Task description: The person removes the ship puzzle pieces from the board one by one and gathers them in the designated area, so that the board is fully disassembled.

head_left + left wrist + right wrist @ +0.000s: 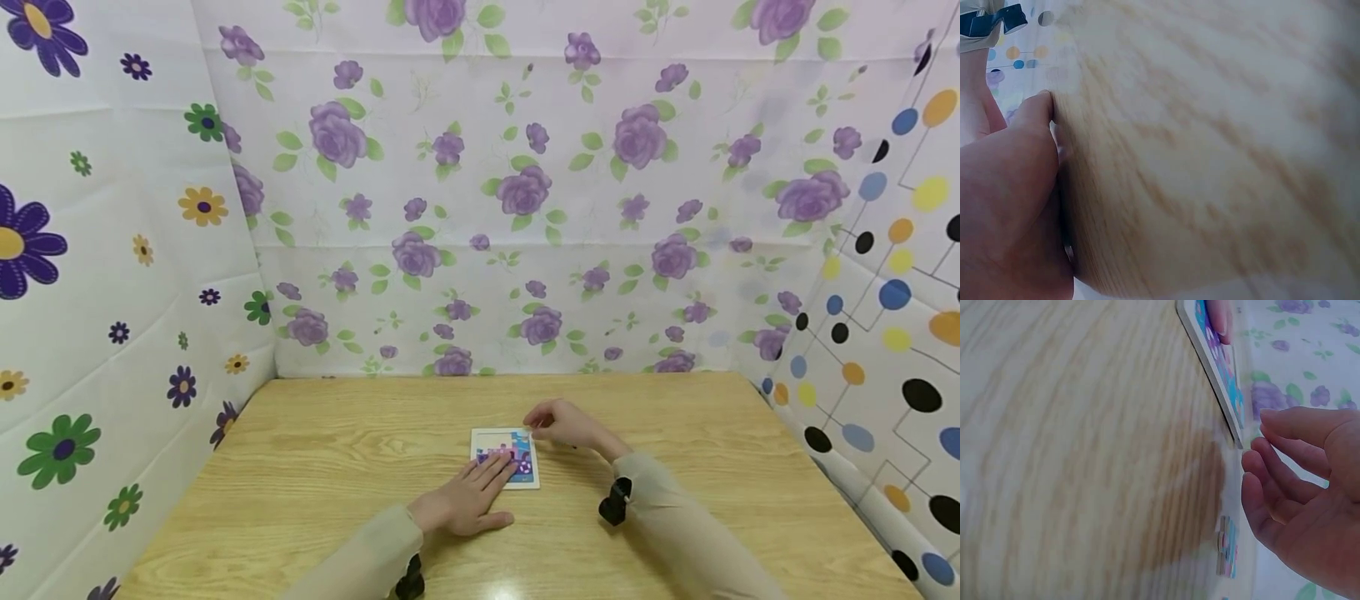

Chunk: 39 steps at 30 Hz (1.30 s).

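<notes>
A jigsaw puzzle in a white-rimmed tray (528, 467) lies on the table, with pink, purple and blue pieces filling part of it. A bare cream patch shows at its upper left. My left hand (472, 496) rests flat over the lower left of the puzzle, fingers straight and thumb out to the side. In the left wrist view the left hand (1010, 206) lies low along the tabletop. My right hand (566, 423) hovers at the tray's upper right corner. In the right wrist view the right hand (1307, 475) has loosely bent fingers, and nothing shows between them.
Loose puzzle pieces (1227, 547) lie on the wooden table (337, 450) beneath the right hand, mostly hidden from the head view. A flowered cloth (525, 250) hangs behind the table, and patterned cloths hang at both sides.
</notes>
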### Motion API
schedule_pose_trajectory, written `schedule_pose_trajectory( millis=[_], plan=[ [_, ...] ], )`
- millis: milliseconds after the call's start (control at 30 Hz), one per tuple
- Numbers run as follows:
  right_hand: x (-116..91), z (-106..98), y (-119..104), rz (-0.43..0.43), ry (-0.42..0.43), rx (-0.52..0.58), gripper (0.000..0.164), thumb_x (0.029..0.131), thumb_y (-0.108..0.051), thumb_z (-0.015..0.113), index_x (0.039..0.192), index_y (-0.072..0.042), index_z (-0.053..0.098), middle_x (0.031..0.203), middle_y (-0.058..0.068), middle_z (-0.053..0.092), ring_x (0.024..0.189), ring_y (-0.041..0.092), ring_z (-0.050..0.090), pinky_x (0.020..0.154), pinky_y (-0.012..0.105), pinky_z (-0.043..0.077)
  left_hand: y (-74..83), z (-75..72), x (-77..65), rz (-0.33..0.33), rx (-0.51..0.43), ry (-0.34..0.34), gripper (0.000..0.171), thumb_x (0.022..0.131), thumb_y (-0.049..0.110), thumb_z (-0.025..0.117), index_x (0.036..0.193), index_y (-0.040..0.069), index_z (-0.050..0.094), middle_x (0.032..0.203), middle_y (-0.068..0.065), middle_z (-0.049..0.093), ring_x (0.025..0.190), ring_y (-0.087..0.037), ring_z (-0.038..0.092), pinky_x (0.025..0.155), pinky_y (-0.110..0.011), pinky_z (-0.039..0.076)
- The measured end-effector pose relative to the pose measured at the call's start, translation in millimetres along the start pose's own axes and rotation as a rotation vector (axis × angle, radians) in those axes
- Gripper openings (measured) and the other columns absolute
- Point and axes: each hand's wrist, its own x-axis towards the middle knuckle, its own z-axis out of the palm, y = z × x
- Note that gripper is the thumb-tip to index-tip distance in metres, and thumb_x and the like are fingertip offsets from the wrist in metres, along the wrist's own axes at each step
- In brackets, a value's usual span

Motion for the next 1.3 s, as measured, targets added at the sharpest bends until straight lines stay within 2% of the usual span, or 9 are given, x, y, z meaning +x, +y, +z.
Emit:
schedule_pose_trajectory(
  millis=[167, 367, 700, 1000, 1300],
  plan=[
    [3.8, 7.8, -5.5, 0.028, -0.012, -0.008, 0.025, 0.090, -0.012, 0.068, 0.114, -0.005, 0.069, 0.108, 0.006, 0.071, 0.092, 0.013, 0.063, 0.079, 0.030, 0.054, -5.3, 7.3, 3.3, 0.012, 0.002, 0.015, 0.077, 0.101, 0.056, 0.034, 0.157, 0.013, 0.005, 0.165, -0.008, 0.000, 0.152, -0.026, 0.002, 0.120, -0.052, 0.015],
    [7.5, 16.4, -7.6, 0.057, -0.017, -0.022, 0.023, 0.087, -0.010, 0.071, 0.110, -0.007, 0.069, 0.104, 0.004, 0.070, 0.087, 0.013, 0.061, 0.077, 0.032, 0.053, -9.6, 16.1, 5.4, 0.030, 0.014, 0.052, 0.078, 0.100, 0.058, 0.032, 0.157, 0.012, 0.007, 0.165, -0.008, 0.002, 0.152, -0.026, 0.004, 0.120, -0.052, 0.017],
    [7.9, 18.9, -8.4, 0.023, -0.014, 0.014, 0.023, 0.084, -0.002, 0.072, 0.105, -0.006, 0.064, 0.096, 0.005, 0.064, 0.080, 0.013, 0.058, 0.068, 0.025, 0.051, -4.8, 9.2, 3.9, 0.003, 0.024, 0.018, 0.078, 0.100, 0.057, 0.033, 0.157, 0.013, 0.005, 0.165, -0.008, 0.002, 0.152, -0.025, 0.004, 0.120, -0.051, 0.017],
    [6.2, 20.5, -8.0, 0.007, 0.045, 0.024, 0.013, 0.091, -0.001, 0.061, 0.102, -0.008, 0.064, 0.091, 0.004, 0.064, 0.077, 0.012, 0.056, 0.065, 0.024, 0.049, -6.4, 10.5, 3.0, 0.031, 0.010, 0.027, 0.079, 0.099, 0.062, 0.027, 0.157, 0.014, 0.003, 0.165, -0.008, 0.001, 0.152, -0.025, 0.004, 0.120, -0.052, 0.017],
    [2.0, 15.3, -11.9, 0.012, 0.105, 0.032, 0.012, 0.096, -0.006, 0.057, 0.102, -0.011, 0.065, 0.094, 0.003, 0.065, 0.085, 0.013, 0.058, 0.073, 0.025, 0.049, -10.4, 14.0, 5.5, 0.028, 0.001, 0.020, 0.078, 0.100, 0.060, 0.029, 0.157, 0.014, 0.003, 0.165, -0.007, -0.001, 0.152, -0.025, 0.001, 0.120, -0.051, 0.016]
  ],
)
